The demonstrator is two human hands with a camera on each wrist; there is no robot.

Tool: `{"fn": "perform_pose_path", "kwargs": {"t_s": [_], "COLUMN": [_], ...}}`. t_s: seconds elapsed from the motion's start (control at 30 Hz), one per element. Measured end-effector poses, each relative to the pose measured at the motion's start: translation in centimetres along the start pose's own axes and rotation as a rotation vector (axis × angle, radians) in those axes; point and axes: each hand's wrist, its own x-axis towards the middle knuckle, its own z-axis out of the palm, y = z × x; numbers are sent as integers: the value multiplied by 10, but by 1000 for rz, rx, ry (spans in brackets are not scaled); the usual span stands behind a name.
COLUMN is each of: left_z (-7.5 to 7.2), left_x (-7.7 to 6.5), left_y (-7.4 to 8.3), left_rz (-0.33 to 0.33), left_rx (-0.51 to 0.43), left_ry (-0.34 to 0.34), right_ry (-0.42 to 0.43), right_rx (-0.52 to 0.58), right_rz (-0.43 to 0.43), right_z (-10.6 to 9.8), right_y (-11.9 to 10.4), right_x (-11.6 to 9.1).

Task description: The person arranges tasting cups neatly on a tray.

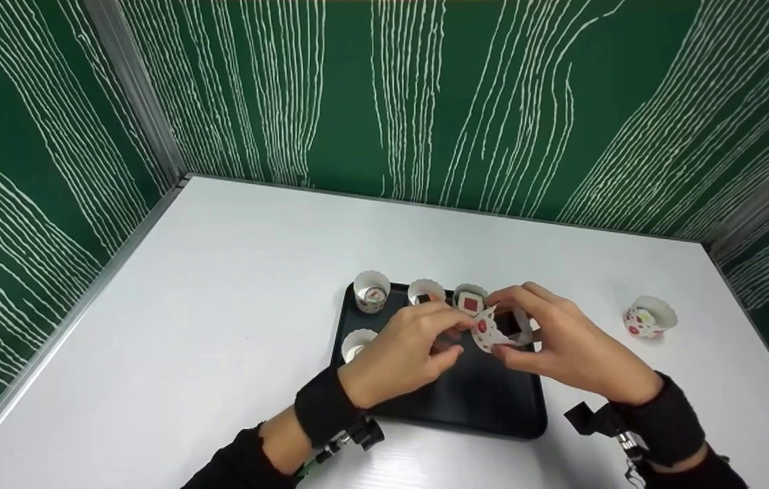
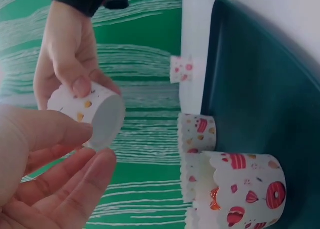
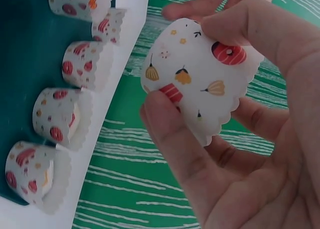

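A white paper baking cup (image 1: 486, 337), printed with red and yellow pastry motifs, is tilted above the black tray (image 1: 479, 404). My right hand (image 1: 564, 343) holds it between thumb and fingers, and a dark square piece (image 1: 509, 327) shows inside. My left hand (image 1: 408, 350) is at the cup's left side with thumb and fingers apart, fingertips right at its wall. In the right wrist view, the held cup (image 3: 192, 79) has a scalloped rim. Behind the hands, a cup (image 1: 426, 291) with a black and orange piece stands next to a cup (image 1: 465, 291) holding a white piece with a red square.
Another filled cup (image 1: 371, 293) stands at the tray's back left corner. A further cup (image 1: 357, 341), partly hidden by my left hand, is nearer on the tray's left. One cup (image 1: 649, 318) stands on the white table (image 1: 255, 272) right of the tray. Green walls border the table.
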Motion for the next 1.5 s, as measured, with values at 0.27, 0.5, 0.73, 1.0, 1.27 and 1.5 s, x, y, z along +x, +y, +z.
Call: {"fn": "perform_pose_path", "kwargs": {"t_s": [0.27, 0.5, 0.73, 1.0, 1.27, 1.5], "left_z": [4, 7, 6, 4, 4, 5], "left_x": [-1, -2, -3, -7, -6, -3], "left_y": [3, 1, -1, -2, -4, -5], "left_rz": [-61, -70, -56, -69, -83, -93], "left_rx": [-50, -50, 6, -33, -68, -101], "left_ry": [45, 97, 115, 105, 95, 93], "right_ry": [-9, -5, -8, 17, 81, 163], "right_rx": [40, 78, 146, 233, 233, 255], "right_rz": [12, 0, 23, 52, 70, 44], "right_z": [8, 14, 13, 13, 16, 21], "right_y": [-4, -6, -5, -4, -7, -11], "right_x": [2, 3, -2, -8, -12, -13]}}
